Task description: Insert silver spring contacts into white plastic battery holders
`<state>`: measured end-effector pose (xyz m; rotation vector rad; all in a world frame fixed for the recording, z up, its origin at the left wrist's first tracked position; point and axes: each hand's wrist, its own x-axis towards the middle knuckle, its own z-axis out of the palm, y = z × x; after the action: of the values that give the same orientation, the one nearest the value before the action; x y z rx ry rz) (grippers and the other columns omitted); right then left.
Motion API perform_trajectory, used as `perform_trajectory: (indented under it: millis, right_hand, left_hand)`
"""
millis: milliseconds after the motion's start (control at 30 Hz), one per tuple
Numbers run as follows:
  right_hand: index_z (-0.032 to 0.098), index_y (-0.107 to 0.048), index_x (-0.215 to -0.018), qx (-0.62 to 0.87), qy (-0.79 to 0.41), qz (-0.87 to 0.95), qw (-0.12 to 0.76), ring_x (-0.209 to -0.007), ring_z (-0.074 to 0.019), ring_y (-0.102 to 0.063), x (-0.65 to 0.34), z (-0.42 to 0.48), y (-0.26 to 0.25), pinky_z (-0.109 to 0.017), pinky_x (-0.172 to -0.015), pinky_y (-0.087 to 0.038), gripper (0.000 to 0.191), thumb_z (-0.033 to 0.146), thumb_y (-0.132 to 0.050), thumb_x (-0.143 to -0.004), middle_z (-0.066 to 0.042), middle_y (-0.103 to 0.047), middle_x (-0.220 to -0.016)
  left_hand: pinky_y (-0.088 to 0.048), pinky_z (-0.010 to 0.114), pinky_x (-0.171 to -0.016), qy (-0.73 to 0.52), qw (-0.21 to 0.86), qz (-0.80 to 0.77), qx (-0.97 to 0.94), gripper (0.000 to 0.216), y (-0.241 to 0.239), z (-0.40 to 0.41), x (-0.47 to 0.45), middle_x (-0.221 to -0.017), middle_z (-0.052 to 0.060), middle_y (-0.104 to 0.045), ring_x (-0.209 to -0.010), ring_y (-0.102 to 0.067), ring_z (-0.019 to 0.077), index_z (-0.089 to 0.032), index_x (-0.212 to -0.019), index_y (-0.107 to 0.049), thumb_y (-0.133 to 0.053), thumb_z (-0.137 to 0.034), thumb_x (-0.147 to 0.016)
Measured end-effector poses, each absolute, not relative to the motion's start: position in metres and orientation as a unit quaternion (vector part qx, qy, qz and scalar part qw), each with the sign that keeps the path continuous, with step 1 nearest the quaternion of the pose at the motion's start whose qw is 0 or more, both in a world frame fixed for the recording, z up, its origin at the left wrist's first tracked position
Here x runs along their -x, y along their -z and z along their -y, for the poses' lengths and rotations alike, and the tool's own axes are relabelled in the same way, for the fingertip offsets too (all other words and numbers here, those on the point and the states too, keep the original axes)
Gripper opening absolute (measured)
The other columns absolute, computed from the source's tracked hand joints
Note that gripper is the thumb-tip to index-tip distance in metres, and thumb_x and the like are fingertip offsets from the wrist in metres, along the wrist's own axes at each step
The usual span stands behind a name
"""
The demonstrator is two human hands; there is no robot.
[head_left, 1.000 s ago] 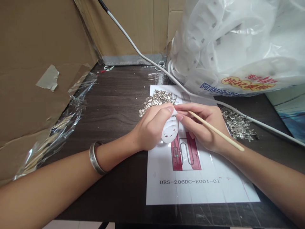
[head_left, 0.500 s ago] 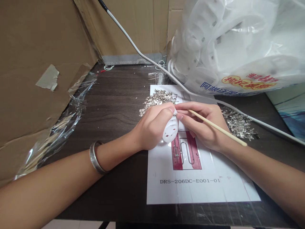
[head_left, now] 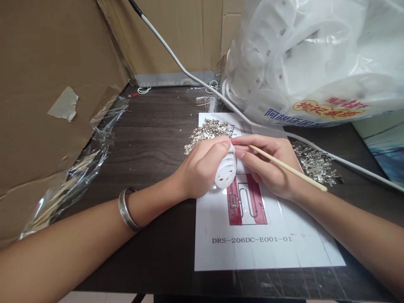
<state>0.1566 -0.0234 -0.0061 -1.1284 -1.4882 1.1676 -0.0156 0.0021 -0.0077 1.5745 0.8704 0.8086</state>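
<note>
My left hand (head_left: 202, 168) is closed around a small white plastic part (head_left: 225, 172) with small holes in its face, held on edge over a printed sheet (head_left: 261, 248). My right hand (head_left: 268, 164) pinches a thin wooden stick (head_left: 287, 168), and its fingertips meet the top of the white part against my left thumb. The stick's free end points out to the right. Just behind my left hand lies a pile of small silver metal pieces (head_left: 210, 128). A second pile of metal pieces (head_left: 317, 162) lies to the right of my right hand.
The sheet carries a red diagram (head_left: 248, 206) and the code DRS-206DC-E001-01. A big plastic bag of white parts (head_left: 312, 59) fills the back right. A white cable (head_left: 195, 80) runs diagonally across the dark table. Cardboard walls (head_left: 47, 84) and crumpled clear film (head_left: 75, 172) stand at left.
Almost nothing has changed. Both hands stay together on the white part; the stick's free end has shifted very slightly.
</note>
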Motion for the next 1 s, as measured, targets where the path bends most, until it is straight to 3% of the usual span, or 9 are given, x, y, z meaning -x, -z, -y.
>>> perform_trajectory:
  millis: [167, 367, 533, 700, 833, 1000]
  right_hand:
    - [0.018, -0.076, -0.092, 0.456, -0.476, 0.592, 0.463, -0.055, -0.0142, -0.059, -0.156, 0.023, 0.008, -0.029, -0.052, -0.049, 0.011, 0.021, -0.074, -0.081, 0.0, -0.065, -0.063]
    - [0.025, -0.074, -0.105, 0.468, -0.45, 0.524, 0.551, -0.037, -0.008, -0.045, -0.153, 0.025, 0.007, -0.028, -0.037, -0.035, 0.027, 0.043, -0.056, -0.098, -0.004, -0.075, -0.086]
    - [0.023, -0.076, -0.078, 0.45, -0.408, 0.519, 0.601, -0.035, -0.0085, -0.045, -0.149, 0.027, 0.009, -0.027, -0.034, -0.028, 0.036, 0.047, -0.058, -0.098, 0.0, -0.065, -0.06]
    - [0.021, -0.07, -0.073, 0.444, -0.405, 0.563, 0.566, -0.035, -0.0082, -0.046, -0.151, 0.028, 0.007, -0.025, -0.035, -0.034, 0.022, 0.037, -0.072, -0.089, 0.005, -0.057, -0.049]
    - [0.02, -0.067, -0.078, 0.448, -0.431, 0.555, 0.553, -0.039, -0.0077, -0.048, -0.152, 0.026, 0.005, -0.024, -0.035, -0.036, 0.013, 0.029, -0.075, -0.084, 0.003, -0.066, -0.062]
    - [0.02, -0.065, -0.075, 0.443, -0.455, 0.557, 0.535, -0.042, -0.0078, -0.049, -0.153, 0.026, 0.006, -0.024, -0.037, -0.036, 0.019, 0.031, -0.079, -0.082, 0.003, -0.065, -0.062]
  left_hand:
    - [-0.03, 0.031, -0.052, -0.339, 0.553, -0.366, -0.667, 0.035, 0.009, -0.002, 0.016, -0.063, 0.001, -0.044, -0.057, -0.037, 0.0128, -0.02, -0.066, -0.043, -0.036, -0.04, -0.094]
    - [-0.037, 0.03, -0.054, -0.359, 0.618, -0.356, -0.602, 0.038, 0.01, -0.003, 0.015, -0.061, 0.002, -0.05, -0.057, -0.044, 0.0136, -0.019, -0.07, -0.049, -0.037, -0.046, -0.094]
    - [-0.035, 0.028, -0.046, -0.366, 0.671, -0.38, -0.521, 0.039, 0.001, -0.002, 0.01, -0.052, 0.002, -0.045, -0.047, -0.044, 0.013, -0.019, -0.067, -0.047, -0.035, -0.047, -0.091]
    - [-0.036, 0.026, -0.045, -0.374, 0.678, -0.382, -0.504, 0.037, -0.002, -0.001, 0.008, -0.05, 0.001, -0.045, -0.045, -0.044, 0.0118, -0.018, -0.066, -0.048, -0.034, -0.043, -0.091]
    - [-0.036, 0.026, -0.045, -0.368, 0.672, -0.374, -0.523, 0.038, 0.0, -0.001, 0.01, -0.05, 0.001, -0.047, -0.045, -0.044, 0.0119, -0.018, -0.065, -0.047, -0.034, -0.043, -0.092]
    - [-0.035, 0.027, -0.048, -0.37, 0.654, -0.364, -0.55, 0.04, 0.004, -0.003, 0.012, -0.054, 0.001, -0.046, -0.05, -0.041, 0.0117, -0.019, -0.066, -0.046, -0.036, -0.047, -0.092]
